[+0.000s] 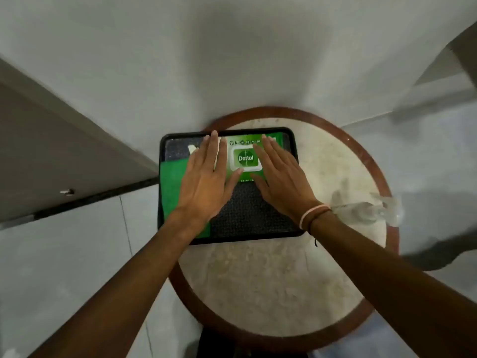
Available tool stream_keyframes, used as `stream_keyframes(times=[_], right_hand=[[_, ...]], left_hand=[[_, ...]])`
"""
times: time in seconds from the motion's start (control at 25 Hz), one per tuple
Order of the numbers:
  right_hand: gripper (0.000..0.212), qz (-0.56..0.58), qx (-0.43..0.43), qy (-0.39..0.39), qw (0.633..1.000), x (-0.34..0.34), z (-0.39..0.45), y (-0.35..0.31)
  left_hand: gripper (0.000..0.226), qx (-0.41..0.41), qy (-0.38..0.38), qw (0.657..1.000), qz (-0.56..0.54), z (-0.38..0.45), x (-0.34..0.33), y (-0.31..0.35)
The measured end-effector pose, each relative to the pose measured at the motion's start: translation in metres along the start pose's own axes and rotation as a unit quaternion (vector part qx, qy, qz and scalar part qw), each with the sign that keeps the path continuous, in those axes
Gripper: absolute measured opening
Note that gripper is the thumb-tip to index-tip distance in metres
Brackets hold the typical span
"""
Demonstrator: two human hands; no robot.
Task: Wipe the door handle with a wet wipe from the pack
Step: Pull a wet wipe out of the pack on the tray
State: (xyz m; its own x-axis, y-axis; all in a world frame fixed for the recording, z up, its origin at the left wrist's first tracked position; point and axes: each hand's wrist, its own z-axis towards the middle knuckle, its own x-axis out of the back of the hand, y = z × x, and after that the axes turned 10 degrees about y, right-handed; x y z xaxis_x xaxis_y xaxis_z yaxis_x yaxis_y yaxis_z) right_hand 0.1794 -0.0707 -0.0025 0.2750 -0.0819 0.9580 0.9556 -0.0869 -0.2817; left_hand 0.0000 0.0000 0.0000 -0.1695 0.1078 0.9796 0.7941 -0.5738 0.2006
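Both hands were spread flat, fingers extended, gripping nothing: left hand (206, 182) and right hand (280, 177) hovered palm-down over the pack (245, 157), one on either side of its white-rimmed flap marked "Dettol"; contact with the pack could not be confirmed. Wall (232, 60) was plain white, filling the upper field. Round table (258, 280) had a pale stone top and a red-brown rim, set against the wall. Black tray (258, 215) with a textured dark liner sat on the far part of the table. Green pack lay in the tray toward its far edge. Green cloth (173, 182) lay in the tray's left part, under the left wrist. Bands (313, 214) circled the right wrist. Door handle was not seen.
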Motion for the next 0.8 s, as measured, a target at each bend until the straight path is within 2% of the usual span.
stream_keyframes(times=[0.08, 0.16, 0.32, 0.44, 0.6, 0.64, 0.72, 0.8], right_hand=[[0.068, 0.000, -0.003, -0.046, 0.999, -0.040, 0.018, 0.016], [0.070, -0.006, 0.023, -0.054, 0.998, -0.068, 0.029, 0.033], [0.062, -0.024, 0.093, 0.053, 0.994, -0.084, 0.028, 0.053], [0.058, -0.073, 0.123, 0.081, 0.986, -0.084, 0.032, 0.055], [0.044, -0.042, 0.114, 0.145, 0.982, -0.074, 0.044, 0.043], [0.045, -0.020, 0.081, 0.135, 0.987, -0.068, 0.050, 0.040], [0.051, 0.039, -0.005, 0.049, 0.998, -0.059, 0.066, 0.042], [0.053, 0.136, -0.061, -0.016, 0.989, -0.047, 0.083, 0.049]], left_hand=[[0.082, 0.021, -0.058, 0.998, 0.004, 0.008, -0.050, -0.010], [0.086, 0.021, -0.065, 0.998, 0.017, 0.006, -0.085, -0.020], [0.096, -0.016, 0.005, 1.000, 0.023, -0.001, -0.103, -0.018], [0.103, -0.006, -0.003, 0.999, 0.046, 0.000, -0.103, -0.011], [0.104, 0.002, 0.003, 0.999, 0.048, -0.002, -0.104, -0.010], [0.104, 0.003, -0.001, 0.999, 0.053, -0.001, -0.102, -0.011], [0.101, -0.002, -0.011, 0.999, 0.047, -0.001, -0.099, -0.012], [0.094, 0.005, 0.009, 1.000, 0.017, 0.001, -0.097, -0.013]])
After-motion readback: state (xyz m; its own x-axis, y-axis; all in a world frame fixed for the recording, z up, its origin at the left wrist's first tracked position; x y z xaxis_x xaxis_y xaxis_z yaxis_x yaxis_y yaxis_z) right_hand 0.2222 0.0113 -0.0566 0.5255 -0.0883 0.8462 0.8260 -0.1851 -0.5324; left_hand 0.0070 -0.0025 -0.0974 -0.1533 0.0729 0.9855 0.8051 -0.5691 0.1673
